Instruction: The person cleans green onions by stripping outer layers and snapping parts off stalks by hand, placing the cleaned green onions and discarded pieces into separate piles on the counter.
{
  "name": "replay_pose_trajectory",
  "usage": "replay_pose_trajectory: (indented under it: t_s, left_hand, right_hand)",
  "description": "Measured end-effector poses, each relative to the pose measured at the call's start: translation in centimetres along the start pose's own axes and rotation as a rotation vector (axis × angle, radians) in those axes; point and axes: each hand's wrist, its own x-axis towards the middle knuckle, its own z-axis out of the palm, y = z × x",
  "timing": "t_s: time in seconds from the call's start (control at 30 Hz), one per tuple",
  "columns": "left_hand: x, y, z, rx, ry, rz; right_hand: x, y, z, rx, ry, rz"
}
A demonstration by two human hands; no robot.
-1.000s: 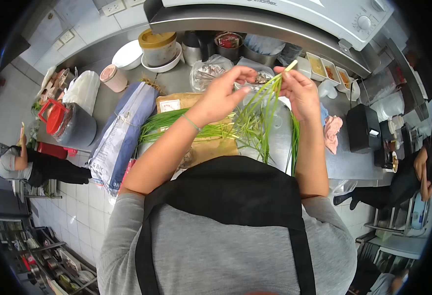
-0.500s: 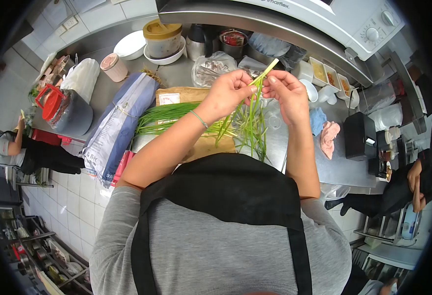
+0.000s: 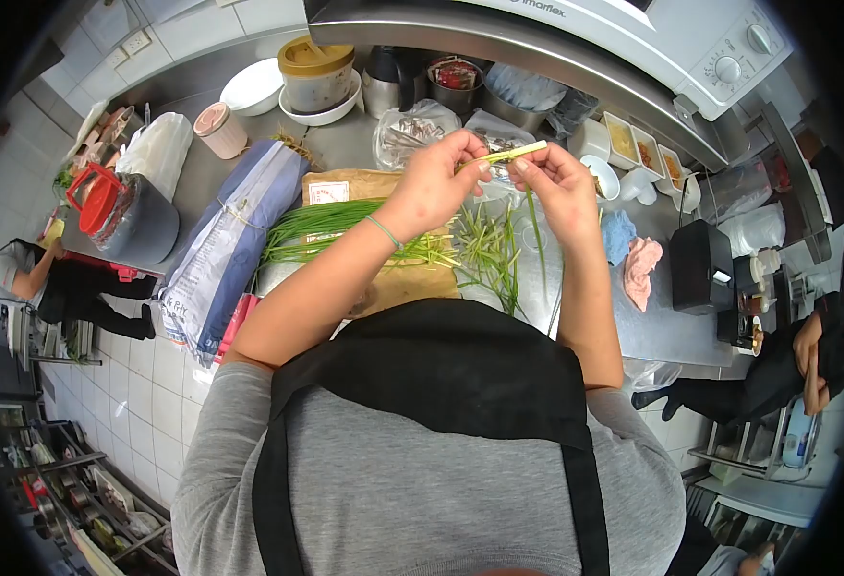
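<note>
Above the metal counter, a pale-ended chive stalk (image 3: pixel 526 151) stretches between my two hands. My left hand (image 3: pixel 438 182) is closed, thumb and fingers pinching the stalk's left part. With thumb and forefinger, my right hand (image 3: pixel 561 187) grips it near the pale end, and one thin green leaf (image 3: pixel 535 223) dangles below that hand. Under my left wrist lies a bundle of long green chives (image 3: pixel 331 230) on brown paper (image 3: pixel 408 285). A loose heap of shorter green pieces (image 3: pixel 484 245) sits right of the bundle, below my hands.
A tied blue-and-white sack (image 3: pixel 225 240) lies to the left, beside a dark bucket with a red lid (image 3: pixel 100 192). Bowls and food containers (image 3: pixel 624 139) line the back. Blue and pink cloths (image 3: pixel 641 264) lie right. Other people stand at left (image 3: pixel 81 288) and right (image 3: pixel 787 360).
The stalk has swung from steeply upright to nearly level between my hands. Most leaves hanging under it are gone from there; one hangs by my right hand. The person at left has shifted slightly.
</note>
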Motion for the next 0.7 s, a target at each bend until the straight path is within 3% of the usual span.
replay_pose_trajectory:
  t_s: [0.1,0.23,0.33,0.4,0.43,0.5,0.6,0.7]
  left_hand:
    - [-0.1,0.1,0.2,-0.001,-0.023,0.000]
    - [0.0,-0.3,-0.3,0.240,-0.034,0.037]
    - [-0.2,-0.2,-1.2,0.255,-0.066,-0.006]
    - [-0.3,-0.3,-1.8,0.268,-0.073,-0.016]
    - [-0.2,-0.6,-1.9,0.167,-0.064,-0.044]
    - [0.0,-1.0,-1.9,-0.038,-0.053,-0.102]
    - [0.4,-0.5,-0.9,0.048,-0.007,-0.006]
    - [1.0,-0.5,0.0,0.174,-0.083,0.142]
  right_hand:
    - [-0.2,-0.1,0.4,0.059,-0.028,0.030]
    - [-0.1,0.1,-0.5,0.077,0.045,0.034]
    - [0.5,0.3,-3.9,0.169,0.238,-0.054]
    - [0.6,-0.3,-6.0,0.224,0.489,-0.083]
    - [0.7,-0.3,-7.4,0.084,0.570,-0.110]
    - [0.3,-0.7,-8.7,0.347,0.563,-0.155]
    - [-0.6,-1.2,-7.6,0.533,0.363,-0.135]
    - [-1.2,-1.6,-4.2,0.642,0.274,-0.081]
